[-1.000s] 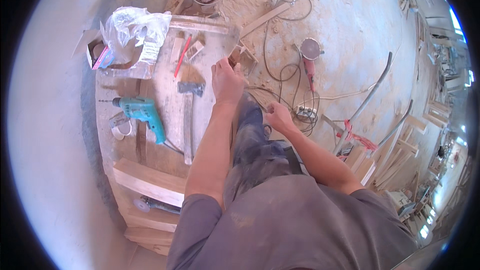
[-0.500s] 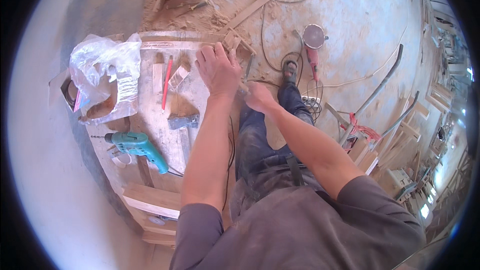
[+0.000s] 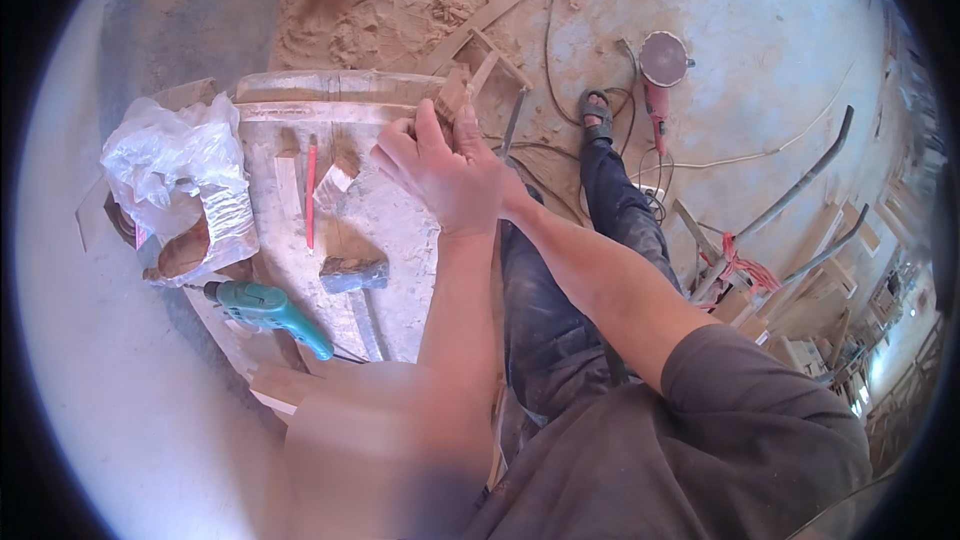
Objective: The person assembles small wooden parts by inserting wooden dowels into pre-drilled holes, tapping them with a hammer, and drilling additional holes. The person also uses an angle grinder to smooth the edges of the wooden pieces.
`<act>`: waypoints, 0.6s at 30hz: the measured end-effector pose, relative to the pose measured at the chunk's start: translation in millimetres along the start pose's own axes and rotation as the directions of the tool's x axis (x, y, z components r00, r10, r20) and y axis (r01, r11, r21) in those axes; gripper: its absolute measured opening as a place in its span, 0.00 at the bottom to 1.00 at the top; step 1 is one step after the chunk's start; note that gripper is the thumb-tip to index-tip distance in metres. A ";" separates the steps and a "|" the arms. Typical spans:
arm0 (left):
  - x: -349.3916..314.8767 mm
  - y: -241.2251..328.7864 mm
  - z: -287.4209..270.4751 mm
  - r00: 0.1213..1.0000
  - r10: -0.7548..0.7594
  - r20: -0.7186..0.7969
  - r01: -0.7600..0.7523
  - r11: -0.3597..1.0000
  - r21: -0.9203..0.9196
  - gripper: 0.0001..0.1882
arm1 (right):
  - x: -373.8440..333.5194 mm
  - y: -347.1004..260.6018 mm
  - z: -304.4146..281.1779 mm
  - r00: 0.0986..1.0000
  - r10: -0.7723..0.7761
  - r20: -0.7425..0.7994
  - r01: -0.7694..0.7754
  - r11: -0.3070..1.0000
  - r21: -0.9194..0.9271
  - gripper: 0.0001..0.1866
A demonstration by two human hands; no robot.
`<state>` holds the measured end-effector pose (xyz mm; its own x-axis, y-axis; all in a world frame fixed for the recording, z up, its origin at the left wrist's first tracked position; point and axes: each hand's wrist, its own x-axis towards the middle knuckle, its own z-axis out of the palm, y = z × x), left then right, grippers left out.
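From where I stand, the hold looks like the part to get right: the left hand (image 3: 442,172) seems to be pinching a wooden block (image 3: 452,92) between thumb and fingers, and a firm, even squeeze with the wrist kept low would serve it best. The right hand (image 3: 513,196) is tucked behind the left wrist, so I can't tell whether it grasps anything; better that it supports from its own side than crowds the other. The block sits just beyond the left fingertips, at the far right corner of the desk (image 3: 402,265). It looks small, brown and straight-edged, tilted a little, with a pale wooden strip (image 3: 484,72) just to its right. Left of that hand, well clear of the fingers, lie a red pencil (image 3: 311,198) and, nearer the body, a teal drill (image 3: 268,312).
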<state>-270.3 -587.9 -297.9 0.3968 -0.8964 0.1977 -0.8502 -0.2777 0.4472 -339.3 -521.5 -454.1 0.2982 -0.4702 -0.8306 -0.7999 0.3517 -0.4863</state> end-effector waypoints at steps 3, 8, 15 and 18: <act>5.3 7.9 -5.5 0.998 0.059 -0.039 -0.056 0.996 0.066 0.19 | 6.4 13.0 -17.0 0.998 0.054 0.028 -0.054 0.998 -0.027 0.27; 28.9 3.9 -13.4 0.996 0.084 -0.022 -0.080 0.986 0.143 0.12 | -2.9 58.6 -56.8 0.987 0.160 -0.015 -0.160 0.970 -0.183 0.21; 38.3 0.8 2.0 0.998 0.067 -0.018 -0.063 0.983 0.172 0.10 | -93.5 95.1 -192.1 0.962 0.208 -0.175 -0.231 0.966 -0.120 0.15; 41.6 4.6 3.2 0.997 0.070 -0.039 -0.061 0.978 0.201 0.11 | -162.8 67.3 -229.8 0.962 0.142 -0.235 -0.141 0.990 0.020 0.12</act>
<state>-258.8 -627.5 -290.4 0.3493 -0.8996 0.2620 -0.9250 -0.2864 0.2498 -561.3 -607.3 -289.3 0.0514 -0.5923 -0.8041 -0.8231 0.4308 -0.3700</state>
